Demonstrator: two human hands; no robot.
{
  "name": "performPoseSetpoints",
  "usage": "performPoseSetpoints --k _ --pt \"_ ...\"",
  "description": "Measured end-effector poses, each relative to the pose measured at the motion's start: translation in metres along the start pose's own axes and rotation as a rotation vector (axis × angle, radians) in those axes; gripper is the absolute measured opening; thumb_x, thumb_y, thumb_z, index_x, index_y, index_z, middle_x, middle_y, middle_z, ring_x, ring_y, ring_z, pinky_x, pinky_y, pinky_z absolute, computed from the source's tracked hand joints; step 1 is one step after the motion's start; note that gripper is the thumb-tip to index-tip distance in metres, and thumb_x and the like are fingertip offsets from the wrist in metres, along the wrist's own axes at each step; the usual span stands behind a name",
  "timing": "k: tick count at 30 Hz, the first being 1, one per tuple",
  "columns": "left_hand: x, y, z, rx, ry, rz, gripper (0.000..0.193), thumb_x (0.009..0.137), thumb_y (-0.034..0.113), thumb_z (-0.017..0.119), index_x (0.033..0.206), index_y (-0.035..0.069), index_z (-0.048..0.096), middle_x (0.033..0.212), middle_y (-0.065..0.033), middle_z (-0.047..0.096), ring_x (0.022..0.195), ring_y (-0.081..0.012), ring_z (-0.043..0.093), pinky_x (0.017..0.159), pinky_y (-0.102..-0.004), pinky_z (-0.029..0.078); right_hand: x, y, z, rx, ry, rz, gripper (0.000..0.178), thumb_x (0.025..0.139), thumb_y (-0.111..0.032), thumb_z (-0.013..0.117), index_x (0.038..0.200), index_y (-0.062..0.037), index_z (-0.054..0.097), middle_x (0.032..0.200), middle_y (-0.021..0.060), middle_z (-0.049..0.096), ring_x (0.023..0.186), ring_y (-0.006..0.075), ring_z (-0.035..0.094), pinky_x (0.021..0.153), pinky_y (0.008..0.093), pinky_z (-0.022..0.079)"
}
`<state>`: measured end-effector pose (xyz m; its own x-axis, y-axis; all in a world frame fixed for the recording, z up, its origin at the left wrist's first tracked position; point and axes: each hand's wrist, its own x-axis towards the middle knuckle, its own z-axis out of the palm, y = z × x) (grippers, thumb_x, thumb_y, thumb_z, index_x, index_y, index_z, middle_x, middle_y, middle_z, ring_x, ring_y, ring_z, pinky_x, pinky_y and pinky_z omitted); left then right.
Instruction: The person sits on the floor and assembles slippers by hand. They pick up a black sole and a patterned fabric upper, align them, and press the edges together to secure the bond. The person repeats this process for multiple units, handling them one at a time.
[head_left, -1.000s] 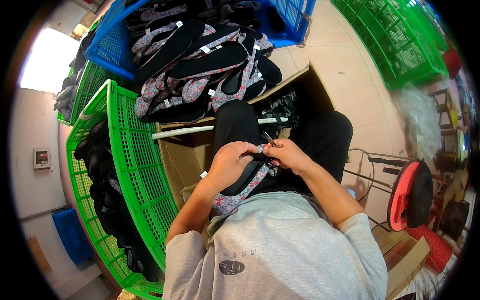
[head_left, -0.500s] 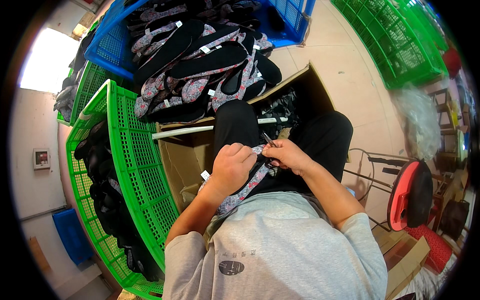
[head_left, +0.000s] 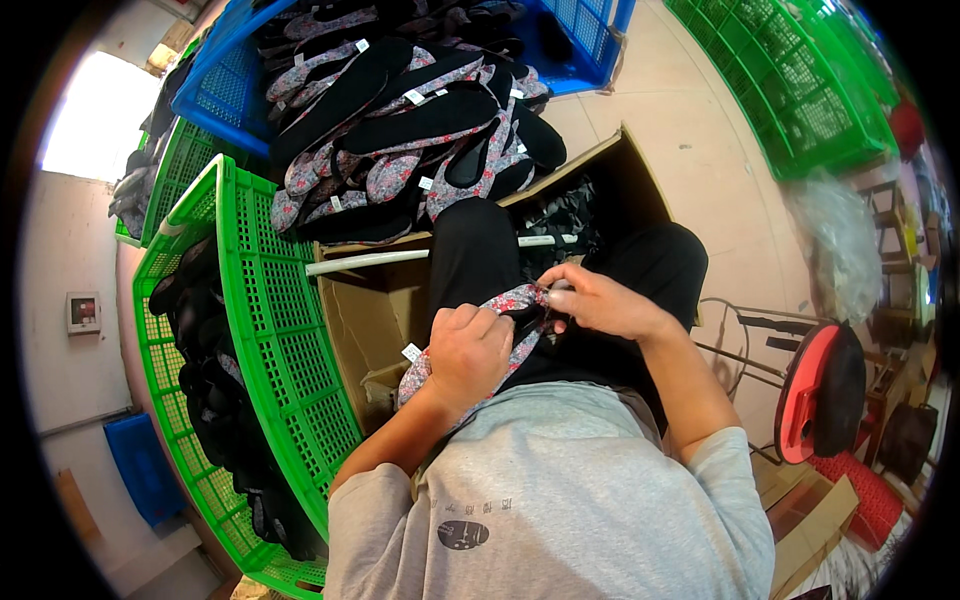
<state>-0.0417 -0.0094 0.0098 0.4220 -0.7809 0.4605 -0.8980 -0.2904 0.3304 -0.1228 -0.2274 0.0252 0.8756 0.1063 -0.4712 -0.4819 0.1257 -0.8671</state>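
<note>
We see a floral slipper resting slantwise over the person's lap, its near end toward the left with a white tag sticking out, its far end raised to the right. The left hand is curled closed around its middle. The right hand pinches the far end between thumb and bent fingers; whether a tool is tucked in that palm we cannot tell.

With the two grips at different points, we judge that pulling unevenly could twist or pucker the cloth. Should the left fist loosen, the soft slipper could slide off the black trousers, since little besides the hands seems to steady it. The fist also hides much of the slipper, so a flaw beneath it could go unnoticed.

Just beyond the knees we see a cardboard box with a white rod across it and dark scraps inside; anything dropped there might be lost among them. Farther off, a slipper heap leans loosely, and a bumped knee could topple its near edge. Close on the left stands a green crate.
</note>
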Motion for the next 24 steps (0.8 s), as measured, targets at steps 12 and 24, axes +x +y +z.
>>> performPoseSetpoints --k 12,24 --pt "-0.001 0.004 0.002 -0.044 0.033 -0.062 0.008 0.068 0.005 0.074 0.072 0.009 0.067 0.071 -0.0012 0.057 0.071 -0.0207 0.055 0.066 -0.0367 0.041 -0.008 -0.033 -0.021 -0.092 -0.323 0.219 0.023 0.099 -0.027 0.062 0.105 -0.0069 0.054 0.081 0.0013 0.065 0.058 0.005 0.043 0.05 0.0218 0.036" --pt "-0.001 0.003 0.009 -0.064 0.075 -0.094 0.011 0.068 0.004 0.074 0.068 0.008 0.065 0.07 -0.0024 0.057 0.069 -0.0219 0.055 0.065 -0.037 0.041 0.012 -0.052 -0.016 -0.405 -0.293 0.388 0.027 0.097 -0.03 0.063 0.099 -0.0057 0.053 0.069 0.0057 0.066 0.047 0.0081 0.041 0.042 0.0244 0.031"
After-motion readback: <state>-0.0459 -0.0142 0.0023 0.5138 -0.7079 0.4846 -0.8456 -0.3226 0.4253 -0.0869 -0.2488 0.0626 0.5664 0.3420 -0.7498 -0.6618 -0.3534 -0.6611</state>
